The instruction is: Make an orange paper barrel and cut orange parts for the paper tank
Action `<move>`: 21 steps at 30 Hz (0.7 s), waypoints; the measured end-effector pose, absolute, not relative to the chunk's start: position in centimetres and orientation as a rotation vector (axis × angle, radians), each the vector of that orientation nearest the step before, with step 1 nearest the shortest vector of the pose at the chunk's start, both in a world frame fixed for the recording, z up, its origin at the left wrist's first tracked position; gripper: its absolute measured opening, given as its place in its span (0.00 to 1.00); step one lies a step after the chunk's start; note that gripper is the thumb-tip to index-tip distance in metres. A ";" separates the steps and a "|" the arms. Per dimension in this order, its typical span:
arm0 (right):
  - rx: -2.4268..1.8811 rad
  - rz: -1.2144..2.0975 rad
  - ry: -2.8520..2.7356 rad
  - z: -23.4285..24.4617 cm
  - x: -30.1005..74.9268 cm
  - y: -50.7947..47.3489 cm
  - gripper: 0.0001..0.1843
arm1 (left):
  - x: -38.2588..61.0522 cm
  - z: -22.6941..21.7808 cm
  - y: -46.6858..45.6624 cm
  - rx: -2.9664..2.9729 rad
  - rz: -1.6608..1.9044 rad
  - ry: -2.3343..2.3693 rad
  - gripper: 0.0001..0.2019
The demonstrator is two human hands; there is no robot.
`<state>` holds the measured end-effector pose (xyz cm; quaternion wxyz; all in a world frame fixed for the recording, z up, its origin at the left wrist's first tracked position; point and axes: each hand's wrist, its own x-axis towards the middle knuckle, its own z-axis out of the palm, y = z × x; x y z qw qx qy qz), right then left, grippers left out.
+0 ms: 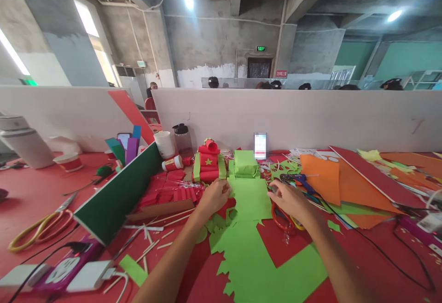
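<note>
A light green paper sheet (250, 199) with ragged cut edges lies in front of me, its upper part between my two hands. My left hand (217, 193) is closed at the sheet's left edge, fingers curled on the paper. On the opposite edge, my right hand (286, 197) has its fingers bent but apart, the tips at or very near the paper. Just beyond the sheet sits a green paper-wrapped block (246, 164). Left of it stands a red paper model (209, 162) with a yellow star and green side strips. Scissors with red and yellow handles (281, 220) lie partly under my right hand.
A dark green board (119, 192) stands at left beside a cardboard tray of red pieces (172, 195). A blue glue gun (304, 182) and orange paper (321, 178) lie right. A phone (260, 145) leans on the partition (293, 119). A power strip (67, 266) is front left.
</note>
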<state>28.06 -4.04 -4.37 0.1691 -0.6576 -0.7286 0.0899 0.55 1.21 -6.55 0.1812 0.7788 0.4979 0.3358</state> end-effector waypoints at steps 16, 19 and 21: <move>-1.057 0.766 -1.466 -5.3 27.5 -2.2 0.15 | -0.2 -5.2 1.8 2.127 1.019 1.546 0.10; -0.851 0.865 -1.045 -4.6 28.7 -2.2 0.19 | -0.4 -5.1 1.9 2.157 1.051 1.522 0.09; -0.750 0.898 -0.874 -4.2 29.8 -2.1 0.20 | -0.2 -5.1 1.7 2.216 1.052 1.412 0.07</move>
